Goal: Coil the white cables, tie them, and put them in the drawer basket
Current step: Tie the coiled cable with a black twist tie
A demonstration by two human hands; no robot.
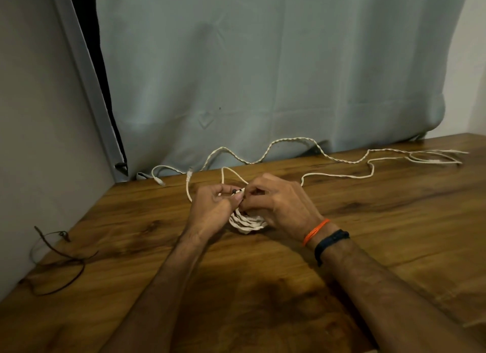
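Near the middle of the desk (368,234), the left hand (210,205) and right hand (276,202) both pinch a small dark tie at the top of a coiled white cable (248,225), so tying looks underway. Loose white cable (342,166) still sprawls along the back edge toward the right corner, and no drawer basket shows. Bare wood lies open toward the front edge; dark ties (60,258) wait at the left edge.
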